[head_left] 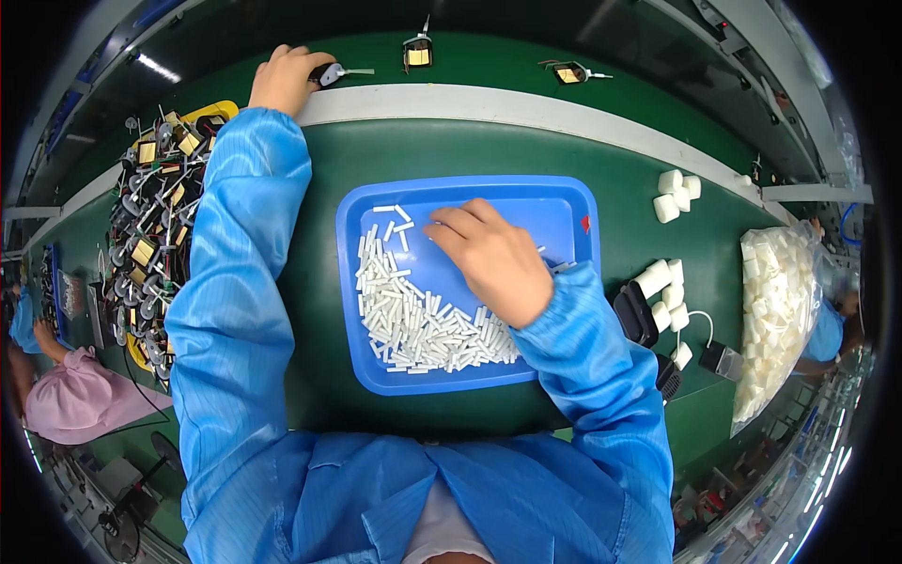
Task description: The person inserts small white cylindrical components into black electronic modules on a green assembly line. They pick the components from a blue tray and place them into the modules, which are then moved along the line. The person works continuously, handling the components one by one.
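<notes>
At the far left of the conveyor, my left hand (pixel 281 79) closes round a small dark assembly (pixel 325 75) with a grey round part and a thin pale stem pointing right. Most of that piece is hidden by the fingers. My right hand (pixel 495 265) hovers over a blue plastic tray (pixel 470 181) in front of me. Its fingers are bent together in a pinch; what they hold, if anything, is hidden. Many short white tubes (pixel 442 329) lie heaped along the tray's left and near sides, with a few loose ones at the far left corner.
A yellow bin (pixel 222 109) heaped with similar assemblies (pixel 141 249) stands left. Two more assemblies, one upright (pixel 418 53) and one sideways (pixel 569 72), lie on the green belt beyond the white rail (pixel 451 103). Right are white foam blocks (pixel 669 209), a black box (pixel 636 314) and a clear bag (pixel 775 310).
</notes>
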The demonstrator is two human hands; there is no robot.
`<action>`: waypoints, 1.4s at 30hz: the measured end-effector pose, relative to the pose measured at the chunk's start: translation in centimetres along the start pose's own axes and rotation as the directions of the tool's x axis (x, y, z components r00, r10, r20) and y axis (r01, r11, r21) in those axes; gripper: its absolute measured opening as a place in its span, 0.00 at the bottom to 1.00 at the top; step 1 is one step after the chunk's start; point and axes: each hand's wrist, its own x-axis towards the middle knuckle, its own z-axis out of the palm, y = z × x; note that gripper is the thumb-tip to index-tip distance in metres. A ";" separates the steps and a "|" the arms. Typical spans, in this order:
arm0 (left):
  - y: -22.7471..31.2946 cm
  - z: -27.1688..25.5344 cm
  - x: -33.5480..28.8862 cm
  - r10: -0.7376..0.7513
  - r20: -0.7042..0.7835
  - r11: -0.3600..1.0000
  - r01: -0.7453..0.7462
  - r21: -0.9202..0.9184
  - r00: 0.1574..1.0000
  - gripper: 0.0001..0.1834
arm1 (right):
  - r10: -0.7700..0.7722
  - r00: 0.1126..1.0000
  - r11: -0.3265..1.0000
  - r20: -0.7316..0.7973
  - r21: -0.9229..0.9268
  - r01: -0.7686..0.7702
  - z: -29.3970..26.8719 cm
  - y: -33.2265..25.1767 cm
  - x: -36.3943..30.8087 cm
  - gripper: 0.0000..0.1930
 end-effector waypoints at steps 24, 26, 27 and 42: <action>14.4 -12.7 -23.0 0.057 0.093 0.319 0.070 -0.945 0.994 0.16 | 0.451 0.882 0.442 -0.140 0.893 -0.084 -7.1 -5.4 -3.8 0.09; 14.4 -12.5 -22.8 0.051 0.045 0.329 0.026 -0.944 0.998 0.17 | 0.450 0.882 0.498 -0.140 0.859 -0.117 -7.3 -5.3 -3.7 0.09; 14.4 -12.4 -22.6 0.049 0.022 0.334 0.004 -0.943 0.999 0.17 | 0.449 0.883 0.516 -0.139 0.846 -0.129 -7.4 -5.2 -3.6 0.09; 15.7 -12.1 -19.7 0.199 -0.034 0.628 -0.154 -0.763 0.979 0.19 | 0.276 0.958 0.809 -0.082 0.558 -0.185 -6.2 -3.3 -3.3 0.05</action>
